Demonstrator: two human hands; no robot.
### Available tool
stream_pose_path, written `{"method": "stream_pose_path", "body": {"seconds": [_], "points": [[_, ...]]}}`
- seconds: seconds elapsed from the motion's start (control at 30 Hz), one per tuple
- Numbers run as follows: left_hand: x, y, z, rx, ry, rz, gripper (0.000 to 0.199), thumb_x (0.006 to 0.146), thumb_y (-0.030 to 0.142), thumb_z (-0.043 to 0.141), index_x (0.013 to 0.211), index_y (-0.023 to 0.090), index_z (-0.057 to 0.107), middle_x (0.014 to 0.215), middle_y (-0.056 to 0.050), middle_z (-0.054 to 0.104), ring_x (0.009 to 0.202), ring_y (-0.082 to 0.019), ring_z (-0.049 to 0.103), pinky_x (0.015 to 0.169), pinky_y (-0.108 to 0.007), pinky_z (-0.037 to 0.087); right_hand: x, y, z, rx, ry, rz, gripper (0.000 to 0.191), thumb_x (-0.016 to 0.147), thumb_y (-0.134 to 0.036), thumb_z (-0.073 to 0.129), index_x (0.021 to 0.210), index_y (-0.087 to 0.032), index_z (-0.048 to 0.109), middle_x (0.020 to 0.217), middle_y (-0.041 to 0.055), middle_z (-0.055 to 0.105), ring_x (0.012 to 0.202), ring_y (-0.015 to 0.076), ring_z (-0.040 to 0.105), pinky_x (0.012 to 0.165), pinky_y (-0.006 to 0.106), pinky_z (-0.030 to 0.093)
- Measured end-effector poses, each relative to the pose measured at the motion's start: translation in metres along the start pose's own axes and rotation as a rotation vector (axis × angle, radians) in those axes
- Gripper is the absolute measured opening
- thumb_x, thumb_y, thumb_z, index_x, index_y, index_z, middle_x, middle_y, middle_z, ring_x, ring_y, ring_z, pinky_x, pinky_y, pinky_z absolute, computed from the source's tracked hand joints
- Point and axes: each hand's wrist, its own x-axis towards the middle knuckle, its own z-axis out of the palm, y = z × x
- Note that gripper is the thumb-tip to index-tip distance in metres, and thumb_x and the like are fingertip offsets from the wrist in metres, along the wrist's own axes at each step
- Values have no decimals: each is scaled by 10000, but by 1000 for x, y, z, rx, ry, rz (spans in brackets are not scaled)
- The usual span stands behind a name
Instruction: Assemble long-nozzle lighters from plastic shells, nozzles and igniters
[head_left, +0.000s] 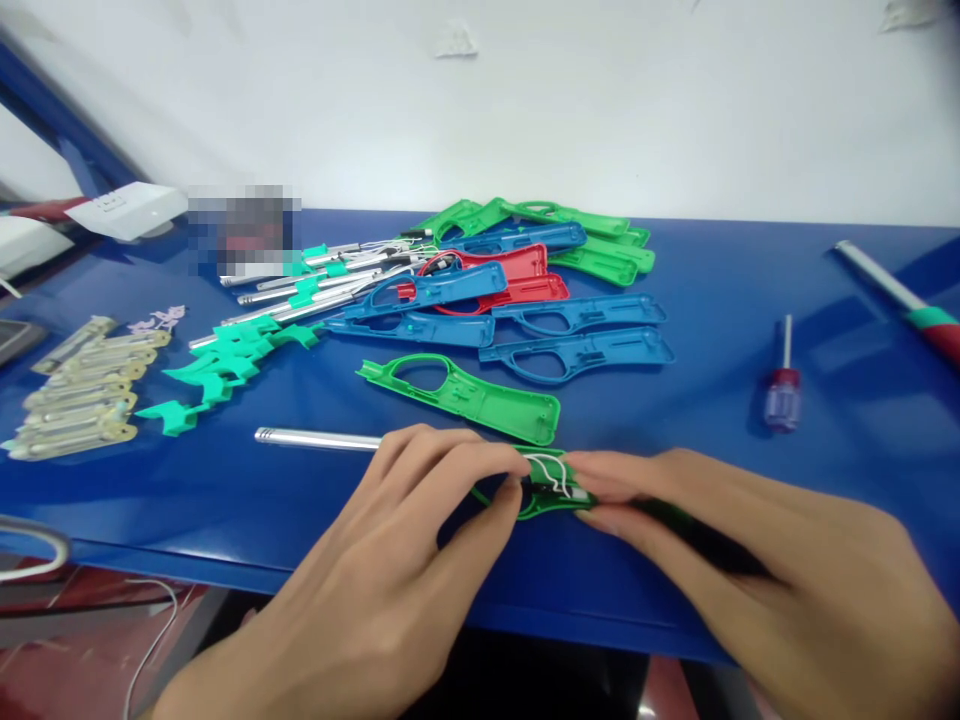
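A green casing half (551, 508) lies open side up near the table's front edge, with white wires (553, 470) looped inside it. A silver metal tube (315, 438) sticks out to its left. My left hand (405, 530) reaches over the casing, thumb and index finger pinched together at the wires; what lies between the tips is too small to make out. My right hand (720, 540) grips the casing's right end between thumb and fingers. Just behind, another green casing half (480, 398) lies on the table.
Blue (592, 352), red (525, 263) and green casing halves (600, 260) are piled behind, beside metal tubes with wires (300, 290). Teal pieces (225, 362) and clear parts (82, 395) lie left. At right are a screwdriver (783, 398) and an assembled lighter (900, 298).
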Motion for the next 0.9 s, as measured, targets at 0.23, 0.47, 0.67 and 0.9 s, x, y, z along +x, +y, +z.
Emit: {"method": "stream_pose_path", "body": {"seconds": [0.23, 0.47, 0.67, 0.9], "points": [[2, 1, -3, -20, -39, -2, 335, 1098, 38, 430, 1393, 144, 550, 1345, -78, 596, 1241, -196, 508, 1108, -325, 427, 4, -3, -2, 45, 10, 75, 351, 1062, -143, 548, 1344, -319, 660, 1279, -139, 774, 1056, 59, 757, 990, 85, 556], [-2, -1, 3, -10, -15, -38, 455, 978, -107, 446, 1334, 128, 607, 1318, -73, 605, 1210, -197, 523, 1098, -345, 444, 6, -3, 0, 61, 38, 97, 361, 1046, -109, 584, 1321, -325, 675, 1254, -149, 784, 1051, 29, 757, 996, 46, 521], [-5, 1, 6, -32, 14, -76, 445, 981, -101, 510, 1349, 122, 621, 1353, -86, 581, 1240, -179, 532, 1129, -313, 463, 4, -3, -1, 104, -24, 89, 418, 1055, -194, 568, 1427, -372, 634, 1274, -86, 771, 1057, 96, 760, 927, 140, 612], [-2, 3, 1, -16, 114, -136, 276, 1044, 55, 629, 1292, 168, 678, 1328, -65, 621, 1210, -145, 594, 1086, -263, 507, 4, -2, 0, 101, -49, 128, 408, 1058, -198, 513, 1373, -397, 679, 1252, -55, 767, 1016, 124, 787, 844, 170, 650]]}}
